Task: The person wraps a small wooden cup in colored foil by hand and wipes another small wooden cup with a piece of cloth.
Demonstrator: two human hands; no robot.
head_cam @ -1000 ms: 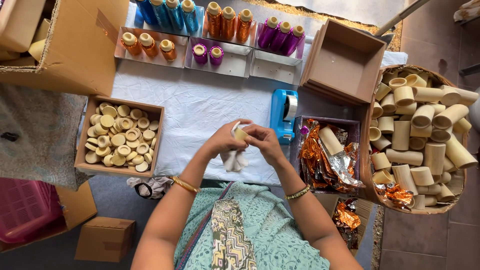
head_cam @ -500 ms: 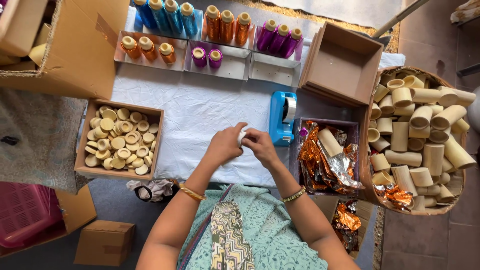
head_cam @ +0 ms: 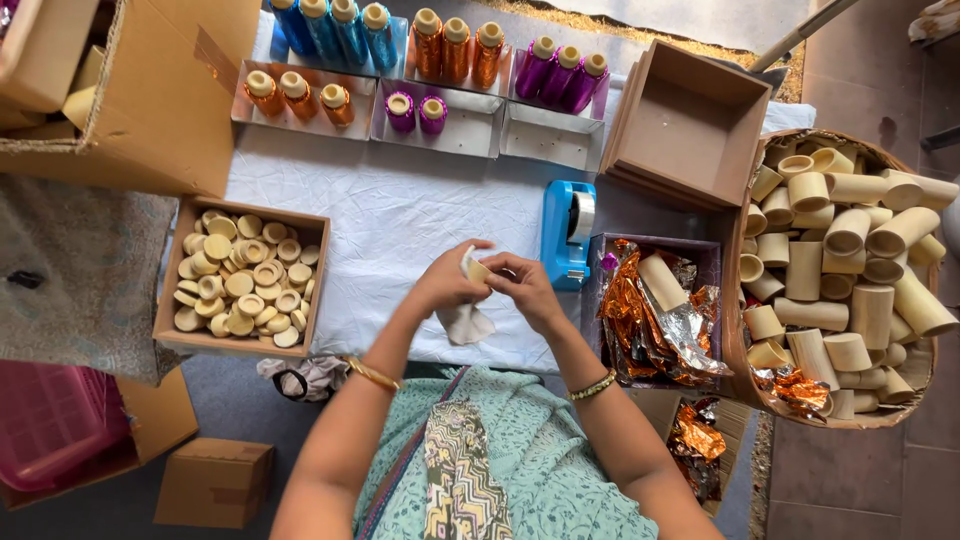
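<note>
Not much has shifted since half a second ago: the two hands have stayed together over the middle of the white cloth [head_cam: 400, 215], just working a bit tighter on the small piece between them.

Biggest thing around is the big cardboard box [head_cam: 150, 100] at the top left, then the round basket [head_cam: 745, 365] on the right, heaped with plain cream tubes [head_cam: 850, 290]. Above that sits an empty brown box [head_cam: 690, 125]. On the left there's a low brown tray [head_cam: 172, 310] full of little cream discs [head_cam: 240, 285]. Along the far edge of the cloth are grey trays with spools of blue [head_cam: 335, 30], orange [head_cam: 455, 45] and purple thread [head_cam: 560, 70]. Right of the hands is a purple box [head_cam: 592, 310] stuffed with orange and silver foil [head_cam: 650, 335], and just beside it a blue tape dispenser [head_cam: 565, 230].

The left hand [head_cam: 445, 285] is curled around a small cream tube [head_cam: 477, 270], with a scrap of white wrap [head_cam: 465, 322] hanging below it. The right hand [head_cam: 525, 290] pinches the same tube from the other side, fingertips [head_cam: 497, 268] touching it. So the tube is held up between both hands, just above the cloth.
</note>
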